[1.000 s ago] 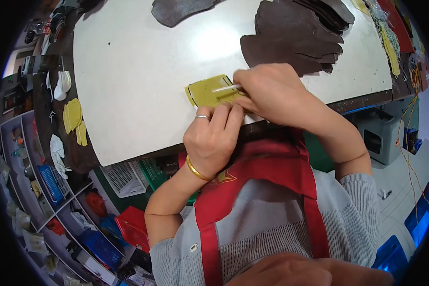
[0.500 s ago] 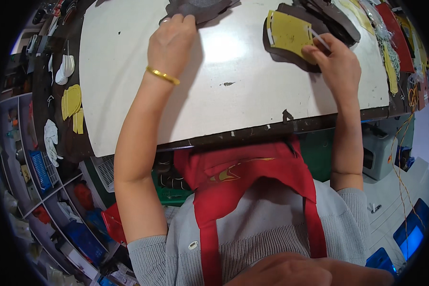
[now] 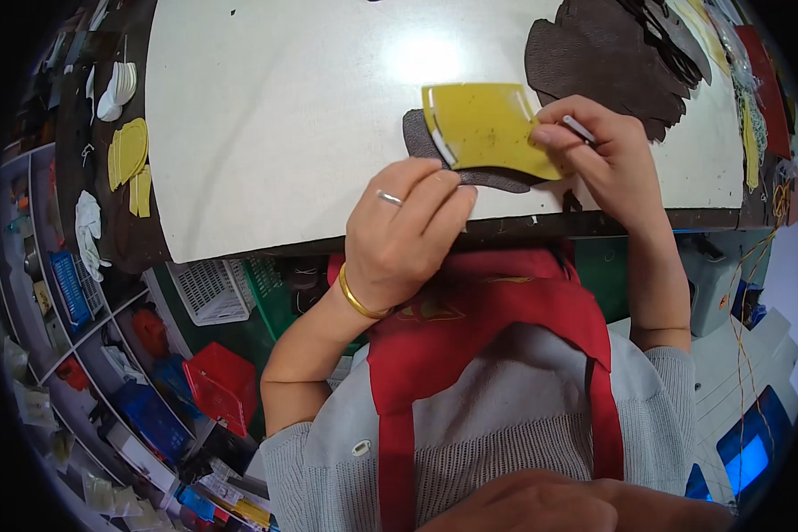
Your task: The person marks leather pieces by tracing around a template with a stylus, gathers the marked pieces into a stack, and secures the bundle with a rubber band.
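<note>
My right hand point(image 3: 607, 160) pinches the right edge of a yellow template point(image 3: 479, 124) between thumb and fingers. A slim silver pen point(image 3: 580, 130) is tucked into the same hand. The template is curved, with slots along its left and right sides. Beneath it, near the table's front edge, is a dark brown leather piece point(image 3: 417, 133), partly covered by the template. My left hand point(image 3: 408, 222), wearing a ring and gold bangle, has its fingers closed at the leather's near edge; its fingertips are partly hidden.
A pile of dark leather pieces point(image 3: 594, 53) lies on the white tabletop point(image 3: 266, 133) at the far right. White pieces point(image 3: 120, 89), yellow pieces point(image 3: 129, 155) and a white glove point(image 3: 89, 232) lie along the left edge. Cords point(image 3: 776, 204) hang at the right.
My left hand has come back from dark leather at the far side to the front edge. My right hand has brought the yellow template left and nearer, away from the pile at right.
</note>
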The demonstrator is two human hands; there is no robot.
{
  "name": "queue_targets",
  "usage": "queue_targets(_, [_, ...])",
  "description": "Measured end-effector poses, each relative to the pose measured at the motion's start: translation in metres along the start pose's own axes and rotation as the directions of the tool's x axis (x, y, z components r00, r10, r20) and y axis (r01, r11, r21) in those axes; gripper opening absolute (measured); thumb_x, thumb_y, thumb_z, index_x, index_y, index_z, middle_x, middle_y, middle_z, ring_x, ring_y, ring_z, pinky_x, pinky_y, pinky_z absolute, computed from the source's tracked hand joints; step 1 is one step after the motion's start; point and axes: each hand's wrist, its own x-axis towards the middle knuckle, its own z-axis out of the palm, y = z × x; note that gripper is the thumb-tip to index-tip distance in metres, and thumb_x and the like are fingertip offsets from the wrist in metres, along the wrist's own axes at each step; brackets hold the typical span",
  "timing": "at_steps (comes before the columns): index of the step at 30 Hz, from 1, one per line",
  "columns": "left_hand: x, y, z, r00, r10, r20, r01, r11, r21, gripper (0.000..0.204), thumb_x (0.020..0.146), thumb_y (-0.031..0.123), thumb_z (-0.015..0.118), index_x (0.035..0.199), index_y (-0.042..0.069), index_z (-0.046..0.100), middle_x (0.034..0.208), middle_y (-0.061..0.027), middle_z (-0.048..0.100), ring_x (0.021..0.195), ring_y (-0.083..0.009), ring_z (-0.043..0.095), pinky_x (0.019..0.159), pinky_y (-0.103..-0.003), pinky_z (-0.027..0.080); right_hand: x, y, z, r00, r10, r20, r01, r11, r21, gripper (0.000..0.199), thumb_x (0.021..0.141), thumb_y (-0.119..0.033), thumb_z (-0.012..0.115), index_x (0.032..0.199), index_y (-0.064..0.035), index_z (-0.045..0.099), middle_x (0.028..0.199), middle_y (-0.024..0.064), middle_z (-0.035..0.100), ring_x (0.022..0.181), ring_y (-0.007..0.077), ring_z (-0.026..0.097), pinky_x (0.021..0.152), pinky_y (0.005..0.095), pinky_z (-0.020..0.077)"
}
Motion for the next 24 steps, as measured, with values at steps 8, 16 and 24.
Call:
queue_targets(8, [-0.012,-0.005,0.003,0.993,-0.113,-0.014,0.112,0.992,-0.054,0.028,0.075,0.000,0.074,0.102,0.002,0.072,0.102,-0.0124,0.071,0.096,-0.0317,0.070,0.080,-0.036,0.061,-0.001,0.001,0.021,0.992,-0.093,0.090,0.112,0.965,-0.237,0.018,0.093,-0.018,0.072,0.100,-0.0021,0.071,0.073,0.0112,0.067,0.064,0.0161,0.064,0.061,0.0295,0.0498])
queue_targets(16, [0.003,0.004,-0.005,0.973,-0.073,0.221,0.032,0.982,0.186,0.042,0.076,0.007,0.066,0.118,0.007,0.071,0.113,-0.0062,0.068,0.094,-0.0236,0.065,0.072,-0.031,0.059,0.004,0.000,-0.001,0.990,0.038,0.138,-0.006,0.975,-0.223,0.018,0.090,-0.015,0.074,0.099,-0.0007,0.069,0.076,0.0094,0.070,0.069,0.0146,0.070,0.064,0.0293,0.0528])
queue_targets(24, [0.013,0.012,-0.005,0.940,-0.017,0.340,-0.079,0.961,0.265,0.050,0.078,0.009,0.068,0.126,0.019,0.070,0.112,-0.0057,0.065,0.090,-0.0218,0.063,0.066,-0.029,0.058,-0.018,0.008,-0.003,0.993,-0.119,0.024,0.120,0.945,-0.305,0.017,0.085,-0.018,0.077,0.094,-0.0056,0.069,0.076,0.0088,0.070,0.067,0.0264,0.069,0.063,0.0351,0.0537])
